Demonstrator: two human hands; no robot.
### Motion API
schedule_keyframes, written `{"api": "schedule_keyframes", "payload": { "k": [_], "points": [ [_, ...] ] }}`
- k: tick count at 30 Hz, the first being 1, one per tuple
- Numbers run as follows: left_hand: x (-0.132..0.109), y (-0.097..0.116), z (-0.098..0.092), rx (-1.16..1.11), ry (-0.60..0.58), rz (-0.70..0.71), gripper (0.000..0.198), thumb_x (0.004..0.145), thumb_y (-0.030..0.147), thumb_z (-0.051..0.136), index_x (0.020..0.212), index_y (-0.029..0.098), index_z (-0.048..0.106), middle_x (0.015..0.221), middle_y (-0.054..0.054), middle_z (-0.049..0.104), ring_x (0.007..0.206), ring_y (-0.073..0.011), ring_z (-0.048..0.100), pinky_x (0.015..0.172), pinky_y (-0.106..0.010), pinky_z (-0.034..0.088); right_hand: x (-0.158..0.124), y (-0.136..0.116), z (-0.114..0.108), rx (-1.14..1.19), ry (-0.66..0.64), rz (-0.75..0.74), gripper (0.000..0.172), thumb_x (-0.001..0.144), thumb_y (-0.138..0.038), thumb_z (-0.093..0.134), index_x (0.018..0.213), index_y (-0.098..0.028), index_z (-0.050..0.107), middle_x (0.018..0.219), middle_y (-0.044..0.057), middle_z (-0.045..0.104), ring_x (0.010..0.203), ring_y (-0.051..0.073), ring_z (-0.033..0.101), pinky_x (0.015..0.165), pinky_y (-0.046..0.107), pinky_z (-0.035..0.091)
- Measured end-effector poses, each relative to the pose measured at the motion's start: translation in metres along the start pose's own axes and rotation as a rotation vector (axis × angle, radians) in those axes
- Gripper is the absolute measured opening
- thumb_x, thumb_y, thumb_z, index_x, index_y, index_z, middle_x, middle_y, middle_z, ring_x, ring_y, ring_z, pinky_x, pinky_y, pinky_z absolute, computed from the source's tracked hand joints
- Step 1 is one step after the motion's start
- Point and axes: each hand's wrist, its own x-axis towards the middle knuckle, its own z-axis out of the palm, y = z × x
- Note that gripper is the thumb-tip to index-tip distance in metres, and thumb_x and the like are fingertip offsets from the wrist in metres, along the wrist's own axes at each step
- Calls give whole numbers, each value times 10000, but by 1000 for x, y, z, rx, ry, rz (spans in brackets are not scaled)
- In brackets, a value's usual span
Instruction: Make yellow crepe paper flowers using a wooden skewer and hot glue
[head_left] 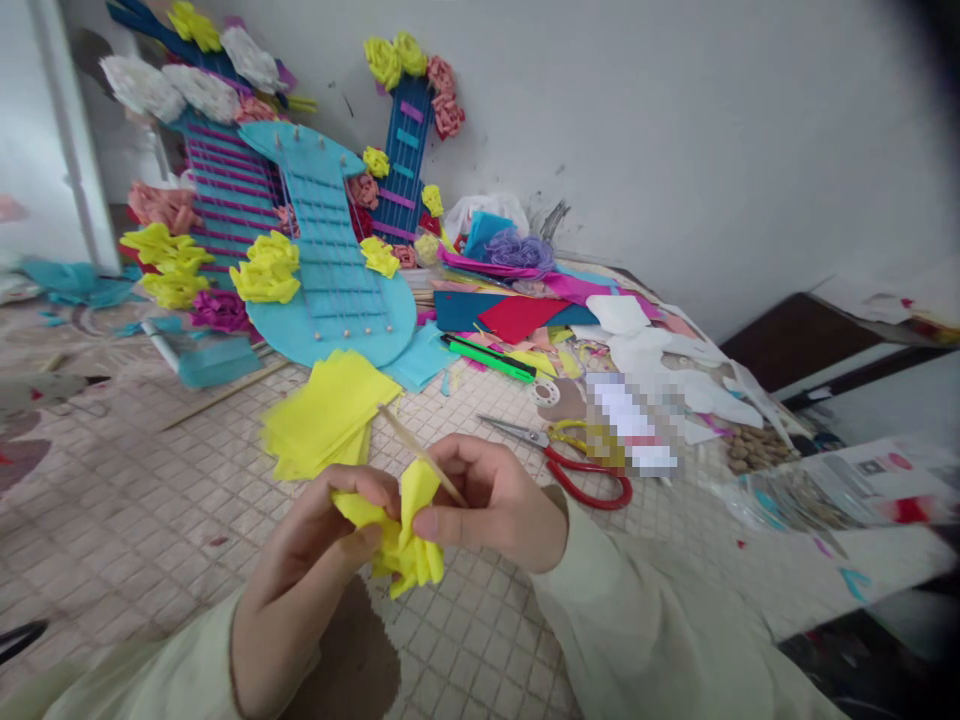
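Note:
Between my two hands is a crumpled yellow paper flower [405, 550], its folds hanging down over the table. My left hand [315, 560] pinches its left side between thumb and fingers. On the other side, my right hand [487, 500] closes on the flower's edge with the thumb and also grips a thin wooden stick [420, 447], which slants up to the left. Just beyond my hands lies a stack of yellow paper sheets [322, 415]. Red-handled scissors [589, 480] rest to the right of my right hand, blades pointing left.
Behind stand a light-blue cardboard harp shape [322, 230] and a dark-blue strip [405, 150], both with strings and paper flowers. A green cutter [491, 357], purple yarn [520, 250] and paper scraps [652, 350] lie at the back right. A thin rod [225, 395] lies left.

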Motion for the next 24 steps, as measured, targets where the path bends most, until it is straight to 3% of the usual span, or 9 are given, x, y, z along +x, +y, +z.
{"api": "schedule_keyframes", "payload": {
  "k": [1, 5, 10, 16, 24],
  "points": [
    [1, 0, -1, 12, -21, -1, 41, 775, 232, 542, 794, 265, 526, 771, 43, 527, 666, -105, 491, 562, -180, 435, 0, 0, 0, 8, 1, -4, 327, 563, -214, 772, 789, -154, 544, 665, -40, 539, 501, 41, 417, 464, 179, 329],
    [5, 1, -5, 108, -27, -52, 115, 747, 261, 589, 667, 215, 520, 695, 43, 514, 620, -90, 459, 533, -166, 390, 1, -1, -1, 10, -12, 4, 324, 554, -180, 774, 776, -150, 539, 635, -50, 529, 505, 43, 442, 470, 172, 355],
    [10, 4, -6, 181, 1, -133, 129, 725, 267, 593, 852, 249, 607, 807, 10, 605, 761, -158, 551, 629, -231, 432, 0, 0, -2, -12, -3, -9, 327, 565, -189, 767, 787, -151, 530, 661, -49, 536, 507, 41, 442, 460, 168, 356],
    [10, 6, -7, 216, -87, -92, 126, 733, 213, 564, 800, 250, 664, 768, 13, 647, 715, -152, 569, 644, -241, 428, -1, -1, -2, -84, 14, -54, 302, 613, -210, 734, 817, -159, 518, 623, -64, 498, 467, 33, 390, 426, 162, 311],
    [11, 4, -9, 66, -64, -171, 113, 708, 180, 573, 781, 227, 645, 699, 17, 622, 653, -135, 543, 603, -237, 422, -1, 2, -2, -111, -4, -93, 302, 634, -188, 706, 870, -167, 519, 628, -67, 468, 437, 23, 325, 385, 157, 255]
  ]
}}
